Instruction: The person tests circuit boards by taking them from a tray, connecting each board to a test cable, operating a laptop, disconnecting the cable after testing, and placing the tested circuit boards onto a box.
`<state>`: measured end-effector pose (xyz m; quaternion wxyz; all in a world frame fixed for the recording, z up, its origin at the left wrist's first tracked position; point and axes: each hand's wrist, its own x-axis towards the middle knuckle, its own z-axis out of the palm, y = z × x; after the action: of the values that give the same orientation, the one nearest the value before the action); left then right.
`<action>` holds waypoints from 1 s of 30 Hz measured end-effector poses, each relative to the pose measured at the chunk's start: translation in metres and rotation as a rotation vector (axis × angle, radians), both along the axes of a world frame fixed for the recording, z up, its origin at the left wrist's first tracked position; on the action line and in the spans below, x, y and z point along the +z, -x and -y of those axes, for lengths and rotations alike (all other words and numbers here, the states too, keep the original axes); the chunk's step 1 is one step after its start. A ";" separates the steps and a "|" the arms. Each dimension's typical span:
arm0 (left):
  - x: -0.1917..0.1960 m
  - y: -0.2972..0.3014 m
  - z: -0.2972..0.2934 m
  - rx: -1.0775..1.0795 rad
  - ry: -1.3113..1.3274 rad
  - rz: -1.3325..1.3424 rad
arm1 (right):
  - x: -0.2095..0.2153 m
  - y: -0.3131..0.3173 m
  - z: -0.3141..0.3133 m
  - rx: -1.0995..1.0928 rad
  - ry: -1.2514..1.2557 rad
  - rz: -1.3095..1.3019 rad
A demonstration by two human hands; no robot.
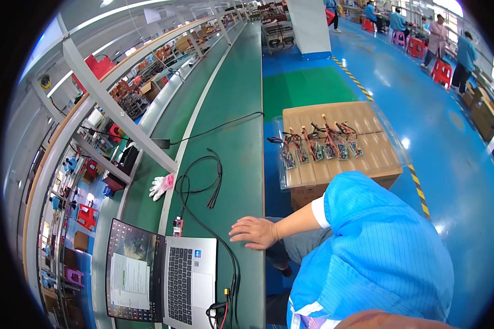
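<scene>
My right hand (255, 232) rests palm down on the near edge of the green workbench (225, 109), fingers spread and holding nothing. It reaches in from a blue sleeve with a white cuff. Beside it stands an opened laptop (189, 279), its screen lit with a white document window. A black cable (203, 227) loops across the bench past the laptop. Close to the laptop's corner lies a small red and black device (178, 226). A yellow connector (226, 291) with red and black leads sits at the laptop's front edge. My left hand is out of view.
A white and pink glove (161, 187) lies by the metal frame (110, 104). Right of the bench, a cardboard box (335, 186) bears a clear ribbed tray (368, 118) with several wired circuit boards (329, 149). People and red stools (442, 72) stand farther off.
</scene>
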<state>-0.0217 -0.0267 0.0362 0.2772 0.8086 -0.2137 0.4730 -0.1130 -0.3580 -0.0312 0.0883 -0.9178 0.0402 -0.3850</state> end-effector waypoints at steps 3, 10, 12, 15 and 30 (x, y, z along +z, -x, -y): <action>0.002 0.001 0.004 0.030 -0.022 0.033 | 0.000 0.000 -0.002 0.011 0.001 0.022; 0.004 0.004 0.006 0.062 -0.107 0.087 | -0.003 -0.001 -0.001 0.042 0.021 0.067; 0.003 0.005 0.007 0.059 -0.107 0.055 | -0.003 -0.002 -0.001 0.056 0.019 0.088; 0.000 0.002 0.007 0.059 -0.129 0.052 | -0.001 -0.001 0.001 0.073 0.013 0.127; 0.002 0.009 0.015 0.050 -0.051 0.023 | -0.004 0.000 0.001 0.092 0.002 0.203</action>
<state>-0.0311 -0.0421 0.0383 0.2422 0.8150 -0.2085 0.4834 -0.1131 -0.3595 -0.0351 0.1086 -0.8751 -0.0116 -0.4714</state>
